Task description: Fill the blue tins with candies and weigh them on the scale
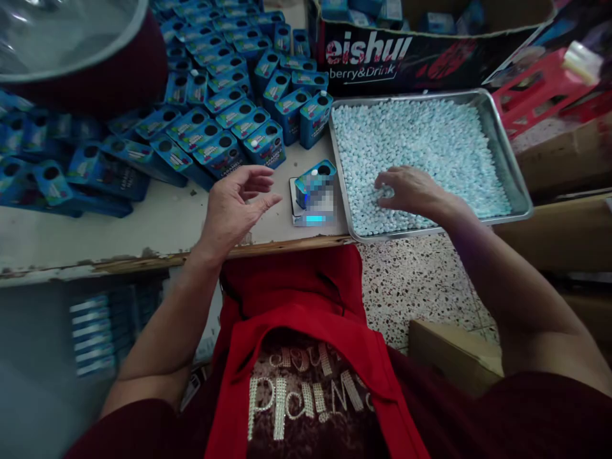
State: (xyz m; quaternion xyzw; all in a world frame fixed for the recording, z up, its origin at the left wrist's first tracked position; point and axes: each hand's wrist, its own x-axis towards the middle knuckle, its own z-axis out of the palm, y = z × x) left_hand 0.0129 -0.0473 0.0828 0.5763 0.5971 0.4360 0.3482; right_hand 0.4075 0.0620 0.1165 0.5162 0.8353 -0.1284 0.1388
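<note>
My left hand (241, 201) is held above the table's front edge, fingers spread and holding nothing. To its right, a small blue box (306, 185) with a round hole in its top stands on a small scale (297, 217) whose front part is pixelated. A pale candy lies on the top of this box. My right hand (411, 189) reaches into a metal tray (519, 191) full of small light-blue and white candies (421, 137). Its fingers curl around some of the candies, near the tray's left side.
Many similar blue boxes (224, 153) stand in rows behind and left. A large dark red pot (115, 83) is at the upper left. Behind the tray is a black cardboard carton (430, 64) with blue boxes inside. A red plastic crate (540, 86) stands at the right.
</note>
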